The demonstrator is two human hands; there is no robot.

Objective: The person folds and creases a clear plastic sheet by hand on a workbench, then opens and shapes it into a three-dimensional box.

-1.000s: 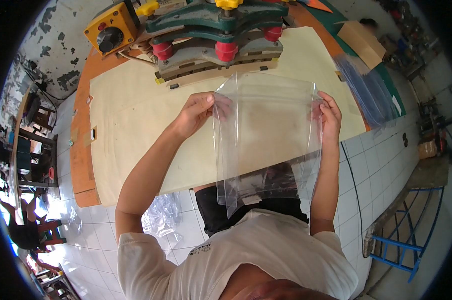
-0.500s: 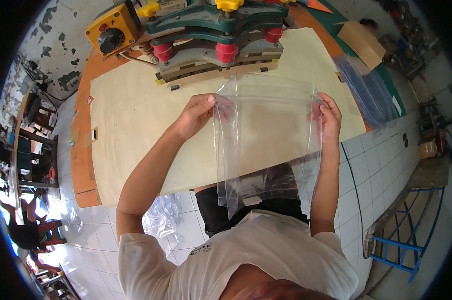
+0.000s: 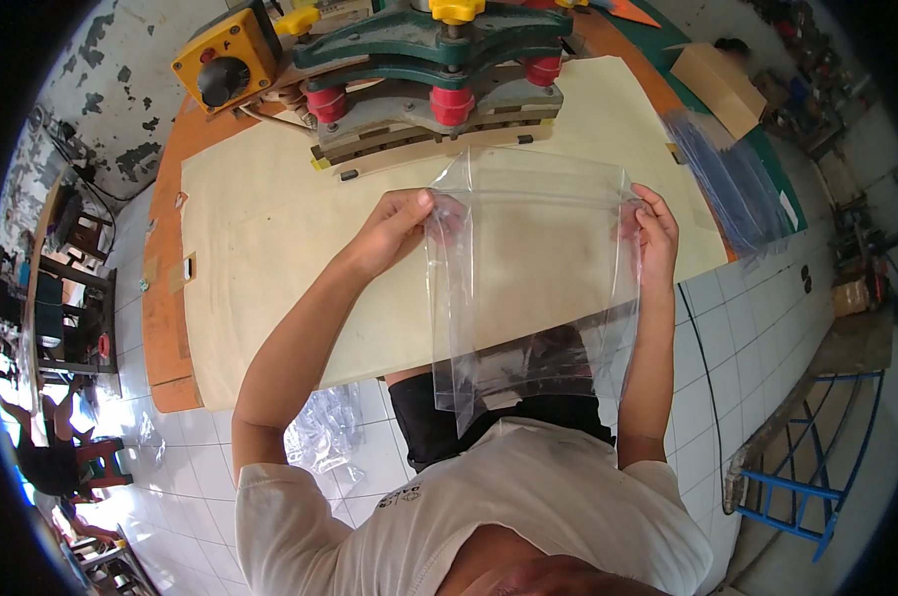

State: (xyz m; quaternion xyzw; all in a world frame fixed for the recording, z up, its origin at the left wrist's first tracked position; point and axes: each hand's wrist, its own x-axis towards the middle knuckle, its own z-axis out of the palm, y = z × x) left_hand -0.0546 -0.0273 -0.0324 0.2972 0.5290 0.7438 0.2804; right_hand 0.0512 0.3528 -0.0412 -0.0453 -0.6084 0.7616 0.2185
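A clear plastic sheet, folded like a bag or cover point(image 3: 543, 248), is stretched between my hands over the table's near edge, and its lower part hangs above my lap. My left hand point(image 3: 399, 228) pinches its upper left side, with the fingertips seen through the film. At the upper right side, my right hand point(image 3: 654, 233) grips the other edge with bent fingers. Beyond the plastic stands a press machine point(image 3: 434, 109) with a curved metal head, red spacers and yellow knobs. The far end of the sheet lies just in front of that head.
The table point(image 3: 260, 268) has a cream cover. A yellow control box point(image 3: 225, 60) sits at the back left. Stacked clear plastic point(image 3: 732, 184) and a cardboard box point(image 3: 719, 87) are at the right. Loose plastic point(image 3: 325, 427) lies on the floor near a blue metal rack point(image 3: 806, 462). Another person point(image 3: 52, 447) is at far left.
Almost nothing differs. The lower part of the plastic has shifted very slightly, and both hands keep the same grip.
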